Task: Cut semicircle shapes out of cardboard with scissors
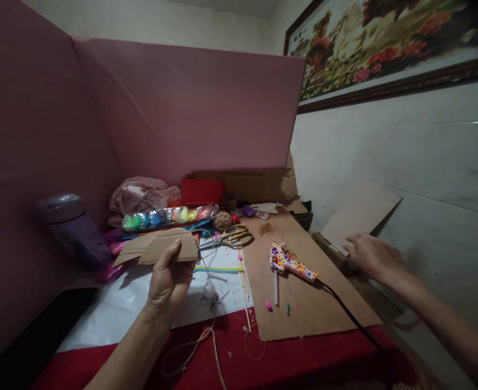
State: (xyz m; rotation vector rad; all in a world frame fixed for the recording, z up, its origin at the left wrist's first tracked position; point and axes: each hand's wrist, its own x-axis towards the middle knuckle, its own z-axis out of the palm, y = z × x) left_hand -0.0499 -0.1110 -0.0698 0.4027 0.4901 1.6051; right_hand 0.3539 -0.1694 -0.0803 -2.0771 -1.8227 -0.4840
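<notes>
My left hand [173,279] is closed around a cut cardboard piece [169,246], thumb on top. The piece has a rounded right end and a pointed left end. Twine [213,330] trails down beside it onto the red cloth. Off the table's right side, my right hand [371,257] has its fingers curled at the lower edge of a flat cardboard sheet [363,214], tilted near the wall. Its fingertips are slightly blurred. Between the hands, a flower-patterned glue gun [291,264] lies on a brown board [312,314], a glue stick in its back end.
Gold-handled scissors [234,237], thin wooden sticks [244,276] and a ball of twine [223,220] lie mid-table. Behind are a pack of coloured clay [169,216] and red material [202,191]. A purple bottle [70,230] stands left. The glue gun's black cord [348,311] crosses the board.
</notes>
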